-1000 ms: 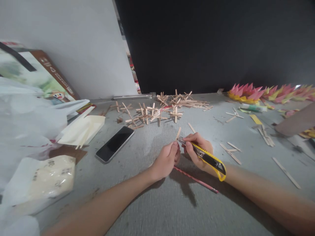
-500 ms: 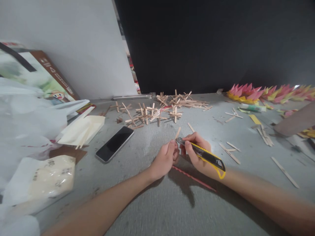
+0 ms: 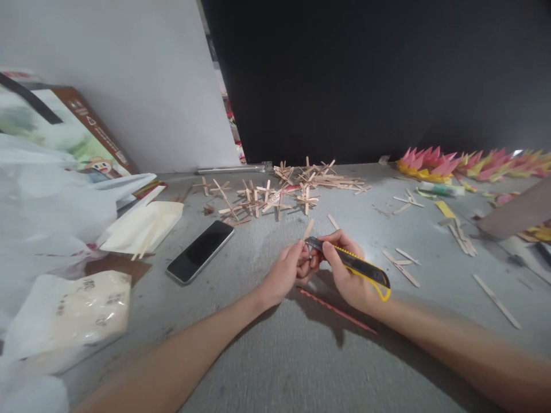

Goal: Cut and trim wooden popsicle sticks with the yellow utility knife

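Here, the left hand [image 3: 284,272] pinches a wooden stick [image 3: 309,229], its tip poking up beyond the fingers. The right hand [image 3: 346,267] grips a yellow-and-black cutter [image 3: 355,264], its head against that stick, between the hands. Just below them lies a red twisted strip [image 3: 336,310]; a phone [image 3: 201,252] sits to the left, and crossed sticks [image 3: 282,198] lie on the far side.

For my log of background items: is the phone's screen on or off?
Off, by its look: the phone lies face up on the grey table, its screen dark, nothing lit on it.
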`<action>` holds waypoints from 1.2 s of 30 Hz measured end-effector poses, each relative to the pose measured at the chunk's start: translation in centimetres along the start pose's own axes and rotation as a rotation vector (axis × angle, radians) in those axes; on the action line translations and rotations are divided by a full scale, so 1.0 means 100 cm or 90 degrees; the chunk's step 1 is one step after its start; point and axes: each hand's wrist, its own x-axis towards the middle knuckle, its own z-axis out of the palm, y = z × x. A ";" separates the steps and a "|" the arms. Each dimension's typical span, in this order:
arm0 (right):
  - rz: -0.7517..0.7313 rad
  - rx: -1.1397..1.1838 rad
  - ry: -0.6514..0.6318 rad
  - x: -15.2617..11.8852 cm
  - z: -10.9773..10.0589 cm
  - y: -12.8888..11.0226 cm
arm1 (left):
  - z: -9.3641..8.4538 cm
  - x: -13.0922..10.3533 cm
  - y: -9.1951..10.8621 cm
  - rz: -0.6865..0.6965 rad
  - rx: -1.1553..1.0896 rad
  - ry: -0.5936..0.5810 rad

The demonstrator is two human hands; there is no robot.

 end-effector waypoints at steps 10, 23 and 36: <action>0.002 0.006 -0.022 0.001 0.000 0.012 | -0.001 0.002 0.006 -0.023 -0.065 -0.032; -0.311 -0.200 -0.118 0.007 -0.004 0.025 | 0.003 0.003 0.008 -0.057 -0.100 0.090; -0.511 -0.364 -0.094 0.028 -0.032 0.021 | 0.002 0.002 0.009 -0.048 -0.067 -0.009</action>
